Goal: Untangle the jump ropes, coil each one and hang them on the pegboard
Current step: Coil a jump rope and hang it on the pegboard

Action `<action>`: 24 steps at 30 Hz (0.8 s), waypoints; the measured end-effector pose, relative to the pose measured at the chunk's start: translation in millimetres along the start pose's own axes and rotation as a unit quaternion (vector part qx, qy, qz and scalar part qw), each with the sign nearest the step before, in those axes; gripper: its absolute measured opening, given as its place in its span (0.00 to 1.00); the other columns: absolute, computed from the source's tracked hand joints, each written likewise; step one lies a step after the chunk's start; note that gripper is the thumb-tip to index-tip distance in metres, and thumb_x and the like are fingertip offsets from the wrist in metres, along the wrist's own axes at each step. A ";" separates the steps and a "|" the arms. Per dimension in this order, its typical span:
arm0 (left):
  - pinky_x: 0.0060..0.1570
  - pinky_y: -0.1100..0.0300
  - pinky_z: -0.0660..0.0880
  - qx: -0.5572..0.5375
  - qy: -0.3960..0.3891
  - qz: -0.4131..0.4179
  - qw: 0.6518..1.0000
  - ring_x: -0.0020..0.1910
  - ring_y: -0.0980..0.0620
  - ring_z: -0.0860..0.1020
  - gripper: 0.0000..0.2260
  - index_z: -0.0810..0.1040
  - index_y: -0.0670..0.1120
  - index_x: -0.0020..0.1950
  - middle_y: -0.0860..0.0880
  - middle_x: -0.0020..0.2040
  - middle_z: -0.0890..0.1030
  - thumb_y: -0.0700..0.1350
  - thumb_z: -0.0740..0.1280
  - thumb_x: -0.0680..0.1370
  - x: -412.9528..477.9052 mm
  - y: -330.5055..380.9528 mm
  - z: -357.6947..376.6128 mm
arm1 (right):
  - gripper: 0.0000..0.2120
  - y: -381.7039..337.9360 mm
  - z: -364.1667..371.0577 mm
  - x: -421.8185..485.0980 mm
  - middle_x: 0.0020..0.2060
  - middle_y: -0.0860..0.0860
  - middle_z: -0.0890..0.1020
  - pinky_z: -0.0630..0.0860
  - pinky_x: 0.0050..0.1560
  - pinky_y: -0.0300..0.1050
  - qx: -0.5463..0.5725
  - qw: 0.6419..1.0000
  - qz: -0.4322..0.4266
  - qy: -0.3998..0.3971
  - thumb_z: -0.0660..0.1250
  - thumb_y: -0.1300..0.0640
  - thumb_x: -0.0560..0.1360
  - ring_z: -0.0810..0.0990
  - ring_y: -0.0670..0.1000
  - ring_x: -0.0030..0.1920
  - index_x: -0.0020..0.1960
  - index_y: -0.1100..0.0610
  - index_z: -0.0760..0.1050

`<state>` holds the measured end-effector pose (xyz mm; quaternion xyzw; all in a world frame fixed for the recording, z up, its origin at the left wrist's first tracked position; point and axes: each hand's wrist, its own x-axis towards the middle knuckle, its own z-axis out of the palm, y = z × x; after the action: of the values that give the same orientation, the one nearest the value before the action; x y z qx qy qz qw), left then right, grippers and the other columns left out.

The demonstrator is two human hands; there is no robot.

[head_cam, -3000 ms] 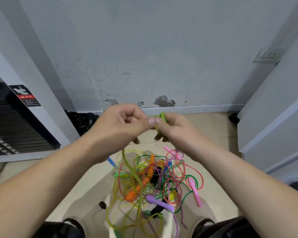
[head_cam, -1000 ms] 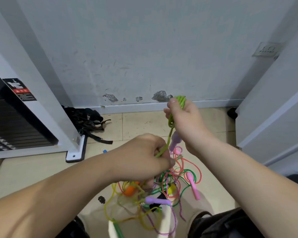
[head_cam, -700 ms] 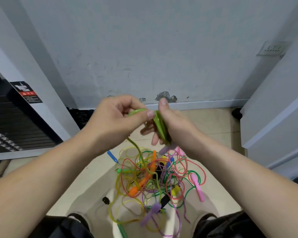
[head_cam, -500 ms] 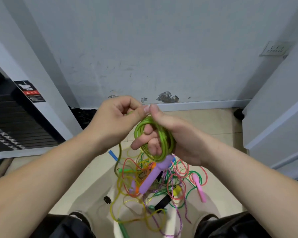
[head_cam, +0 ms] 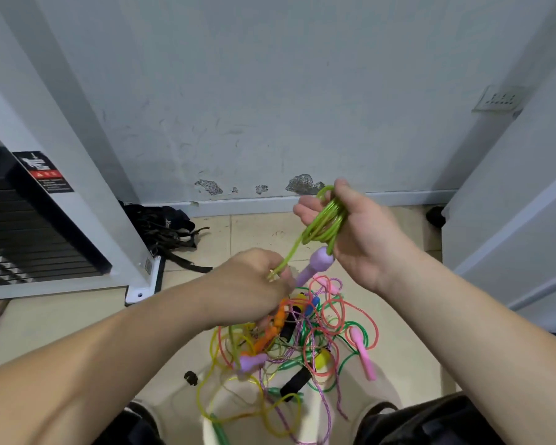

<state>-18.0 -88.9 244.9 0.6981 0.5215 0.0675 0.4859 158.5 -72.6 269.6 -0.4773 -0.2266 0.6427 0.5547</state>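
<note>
My right hand (head_cam: 363, 232) holds several loops of a lime green jump rope (head_cam: 326, 224) wound round its palm, with the rope's purple handle (head_cam: 315, 263) hanging below. A taut strand of that rope runs down left to my left hand (head_cam: 254, 285), which pinches it. Under both hands a tangled pile of jump ropes (head_cam: 289, 345) lies on the floor: pink, green, yellow, orange and purple cords with pink, black, yellow and purple handles. No pegboard is in view.
A scuffed grey wall (head_cam: 270, 91) stands ahead. A white machine frame (head_cam: 77, 175) with a black weight stack (head_cam: 16, 226) is at the left, black straps (head_cam: 164, 232) beside its foot. White cabinets (head_cam: 511, 194) close the right side. My knees frame the pile.
My left hand has dropped from beside the right hand down towards the pile, drawing the green strand taut. My right hand has risen to the right with the coil.
</note>
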 end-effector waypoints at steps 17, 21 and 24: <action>0.28 0.70 0.71 -0.039 0.095 0.173 0.980 0.28 0.58 0.69 0.09 0.80 0.54 0.50 0.62 0.28 0.74 0.49 0.61 0.85 -25.8 22.6 -25.4 | 0.13 18.4 2.5 -0.8 0.32 0.54 0.82 0.68 0.25 0.39 -0.336 0.937 -0.078 -0.059 0.64 0.47 0.83 0.77 0.52 0.29 0.46 0.55 0.76; 0.41 0.54 0.84 -0.020 0.090 0.179 0.980 0.43 0.52 0.81 0.09 0.78 0.50 0.49 0.59 0.41 0.84 0.50 0.60 0.85 -20.9 17.1 -31.6 | 0.17 16.3 6.6 -6.7 0.31 0.57 0.80 0.70 0.32 0.46 -0.223 0.966 -0.058 -0.119 0.61 0.51 0.84 0.76 0.51 0.27 0.52 0.66 0.79; 0.42 0.46 0.84 0.014 0.091 0.152 0.984 0.42 0.47 0.81 0.11 0.79 0.51 0.48 0.55 0.42 0.84 0.55 0.61 0.82 -19.6 10.9 -27.5 | 0.17 16.3 7.5 -13.8 0.32 0.59 0.79 0.73 0.32 0.46 -0.243 0.959 -0.034 -0.140 0.62 0.49 0.83 0.75 0.53 0.30 0.48 0.61 0.81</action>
<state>-36.1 -87.6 275.3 0.7667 0.4523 0.1965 0.4112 143.0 -88.3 264.5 -0.4951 -0.4678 0.6093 0.4060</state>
